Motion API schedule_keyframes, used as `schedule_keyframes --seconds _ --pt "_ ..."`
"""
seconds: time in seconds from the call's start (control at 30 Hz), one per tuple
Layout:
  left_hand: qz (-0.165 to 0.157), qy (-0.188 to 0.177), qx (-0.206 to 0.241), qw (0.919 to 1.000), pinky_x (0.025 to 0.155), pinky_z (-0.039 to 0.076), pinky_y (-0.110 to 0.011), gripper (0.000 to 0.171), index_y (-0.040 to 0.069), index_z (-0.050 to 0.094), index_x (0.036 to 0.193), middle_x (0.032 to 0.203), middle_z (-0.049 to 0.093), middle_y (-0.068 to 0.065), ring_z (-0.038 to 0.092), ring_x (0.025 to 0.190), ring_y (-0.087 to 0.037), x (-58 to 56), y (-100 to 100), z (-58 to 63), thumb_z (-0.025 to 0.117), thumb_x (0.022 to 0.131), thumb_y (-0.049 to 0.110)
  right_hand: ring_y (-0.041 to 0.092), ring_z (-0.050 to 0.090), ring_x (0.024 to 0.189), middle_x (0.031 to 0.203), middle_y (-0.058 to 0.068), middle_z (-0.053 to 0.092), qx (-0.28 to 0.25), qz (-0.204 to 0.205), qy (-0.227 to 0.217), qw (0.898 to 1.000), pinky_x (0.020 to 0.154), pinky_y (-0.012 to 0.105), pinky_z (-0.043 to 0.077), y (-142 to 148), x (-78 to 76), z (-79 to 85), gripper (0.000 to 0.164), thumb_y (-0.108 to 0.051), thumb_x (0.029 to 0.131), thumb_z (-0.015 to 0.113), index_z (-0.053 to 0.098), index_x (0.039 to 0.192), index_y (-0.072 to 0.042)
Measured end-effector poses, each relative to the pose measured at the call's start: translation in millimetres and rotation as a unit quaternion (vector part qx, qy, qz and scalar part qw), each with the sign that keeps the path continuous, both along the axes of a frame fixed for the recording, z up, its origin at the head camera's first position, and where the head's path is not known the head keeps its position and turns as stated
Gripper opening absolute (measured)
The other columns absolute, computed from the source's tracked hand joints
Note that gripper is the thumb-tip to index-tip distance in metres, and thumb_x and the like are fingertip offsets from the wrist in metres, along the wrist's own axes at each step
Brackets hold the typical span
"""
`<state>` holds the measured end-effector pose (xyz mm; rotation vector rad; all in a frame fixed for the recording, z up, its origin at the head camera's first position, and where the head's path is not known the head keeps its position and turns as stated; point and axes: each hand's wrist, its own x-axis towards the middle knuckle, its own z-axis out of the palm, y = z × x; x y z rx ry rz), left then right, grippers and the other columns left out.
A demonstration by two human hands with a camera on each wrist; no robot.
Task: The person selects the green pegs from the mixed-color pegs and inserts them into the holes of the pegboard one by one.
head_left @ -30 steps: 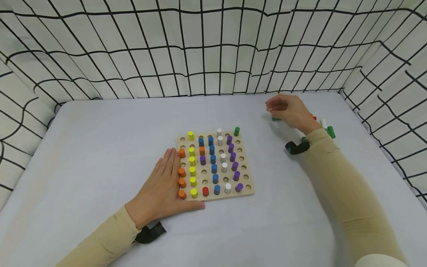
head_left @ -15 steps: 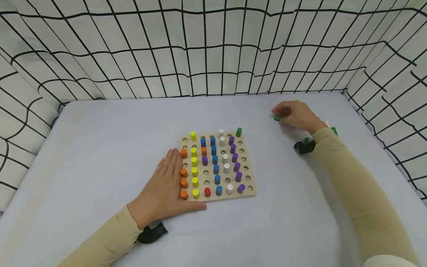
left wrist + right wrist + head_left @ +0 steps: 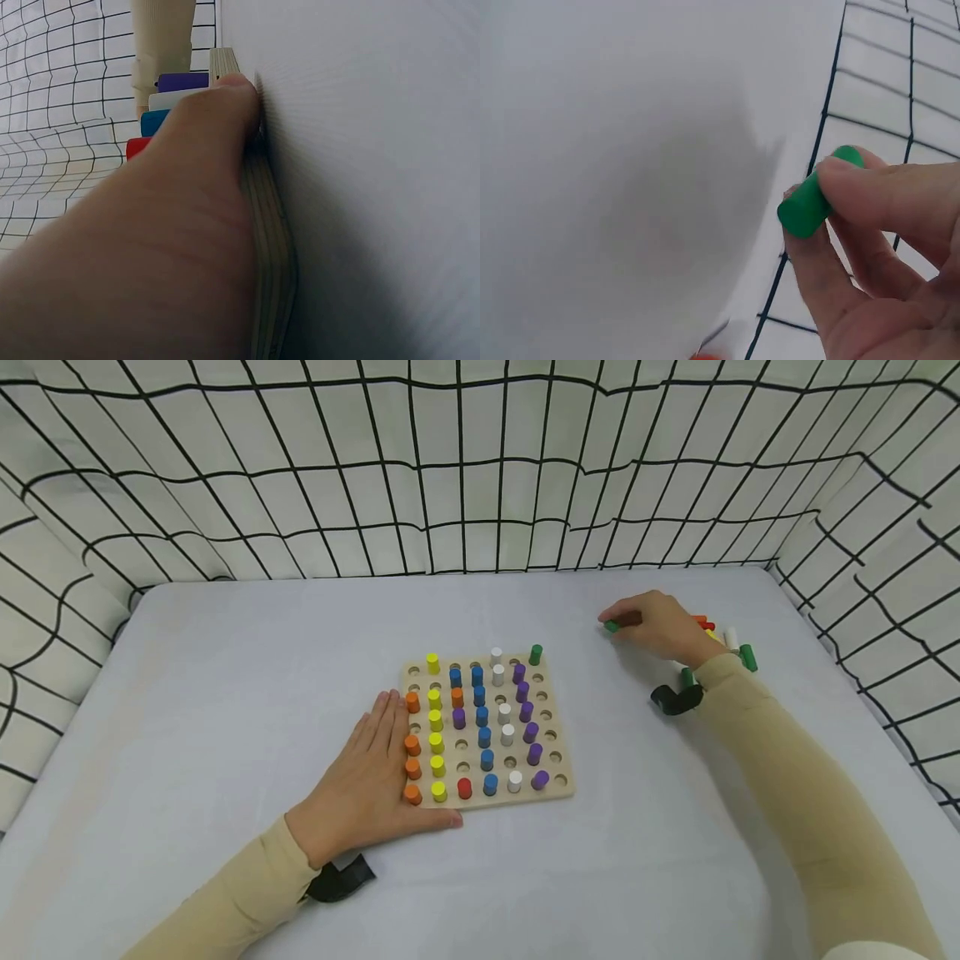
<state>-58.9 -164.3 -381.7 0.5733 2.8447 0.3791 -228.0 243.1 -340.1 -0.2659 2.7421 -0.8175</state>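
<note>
At far right of the tabletop (image 3: 562, 877), right hand (image 3: 651, 625) is pinching a green peg (image 3: 808, 204), wooden pegboard (image 3: 473, 752) is sitting at centre, left hand (image 3: 367, 772) is resting along its left edge, fingers straight, thumb spread.

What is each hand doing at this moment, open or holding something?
Left hand: open, fingers straight against the side of the pegboard.
Right hand: closed, pinching a green peg.

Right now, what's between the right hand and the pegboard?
In the head view, past the green peg pinched in the right hand's fingertips, only bare white tabletop up to the pegboard.
</note>
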Motion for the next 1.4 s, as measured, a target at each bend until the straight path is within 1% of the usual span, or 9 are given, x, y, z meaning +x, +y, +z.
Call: schedule_keyframes --seconds 0.33,0.4,0.5,0.6,0.7,0.9,1.03,1.17,1.4 --pt "-0.005 0.006 0.006 1.0 0.132 0.016 -0.06 0.146 -0.008 0.008 0.163 0.173 0.002 -0.027 0.004 0.163 -0.045 -0.2 1 -0.1 0.058 0.071 0.095 0.022 0.063 0.129 0.139 0.003 0.068 -0.1 -0.007 0.002 0.995 0.113 0.048 0.053 -18 26.9 -1.1 0.033 -0.018 0.102 0.067 0.068 0.135 -0.016" --pt "-0.004 0.003 0.008 1.0 0.132 0.015 -0.06 0.147 -0.008 0.007 0.163 0.174 0.001 -0.027 0.003 0.163 -0.044 0.3 1 0.0 0.058 0.071 0.095 0.019 0.065 0.126 0.136 0.002 0.07 -0.127 -0.01 -0.001 0.992 0.112 0.044 0.053 -21 32.3 -2.3 0.033 -0.019 0.101 0.068 0.069 0.134 -0.016" --pt "-0.001 0.0 0.009 1.0 0.132 0.015 -0.06 0.147 -0.007 0.007 0.163 0.174 0.001 -0.027 0.002 0.163 -0.044 0.1 2 -0.2 0.059 0.07 0.095 0.015 0.068 0.117 0.13 0.001 0.073 -0.167 -0.021 -0.009 0.986 0.106 0.032 0.056 -27 39.9 -5.5 0.033 -0.021 0.099 0.071 0.07 0.132 -0.017" --pt "0.001 -0.001 0.009 1.0 0.132 0.015 -0.06 0.148 -0.007 0.007 0.163 0.174 0.001 -0.026 0.003 0.163 -0.044 0.0 2 -0.3 0.059 0.07 0.095 0.012 0.072 0.109 0.124 0.002 0.076 -0.213 -0.034 -0.021 0.976 0.096 0.021 0.058 -33 47.5 -8.8 0.032 -0.02 0.097 0.074 0.072 0.128 -0.017" --pt "0.004 -0.003 0.011 0.9999 0.132 0.015 -0.061 0.149 -0.007 0.007 0.163 0.174 0.001 -0.026 0.003 0.163 -0.044 -0.1 3 -0.6 0.059 0.069 0.096 0.009 0.074 0.107 0.123 0.002 0.077 -0.247 -0.047 -0.027 0.967 0.093 0.017 0.058 -40 53.6 -12.3 0.031 -0.019 0.095 0.076 0.073 0.126 -0.018" --pt "0.009 -0.007 0.014 0.9998 0.131 0.016 -0.062 0.149 -0.006 0.006 0.164 0.174 0.0 -0.025 0.003 0.163 -0.044 0.3 3 -0.6 0.059 0.069 0.096 0.007 0.073 0.11 0.128 0.007 0.074 -0.324 -0.046 -0.019 0.945 0.096 0.018 0.058 -52 59.0 -20.3 0.034 -0.014 0.094 0.077 0.071 0.128 -0.011" --pt "0.013 -0.007 0.012 0.9998 0.131 0.017 -0.062 0.148 -0.006 0.006 0.164 0.174 0.0 -0.025 0.004 0.163 -0.044 1.4 3 -1.6 0.06 0.069 0.095 0.007 0.073 0.111 0.132 0.011 0.071 -0.363 -0.049 -0.028 0.93 0.096 0.017 0.058 -61 60.7 -28.4 0.035 -0.011 0.094 0.076 0.07 0.129 -0.007" --pt "0.011 -0.006 0.008 0.9999 0.131 0.017 -0.062 0.149 -0.006 0.006 0.163 0.174 0.0 -0.025 0.004 0.163 -0.044 1.4 3 -2.0 0.059 0.068 0.096 0.006 0.071 0.114 0.135 0.01 0.069 -0.369 -0.058 -0.033 0.927 0.097 0.015 0.057 -65 62.7 -35.7 0.035 -0.01 0.095 0.075 0.069 0.129 -0.009" --pt "0.01 -0.008 0.005 0.9999 0.131 0.017 -0.062 0.15 -0.005 0.004 0.164 0.174 -0.002 -0.024 0.002 0.163 -0.044 0.4 3 -0.6 0.055 0.068 0.099 0.01 0.072 0.115 0.127 0.008 0.071 -0.42 -0.06 -0.032 0.905 0.099 0.019 0.057 -69 62.9 -44.3 0.032 -0.006 0.093 0.076 0.069 0.124 -0.007"
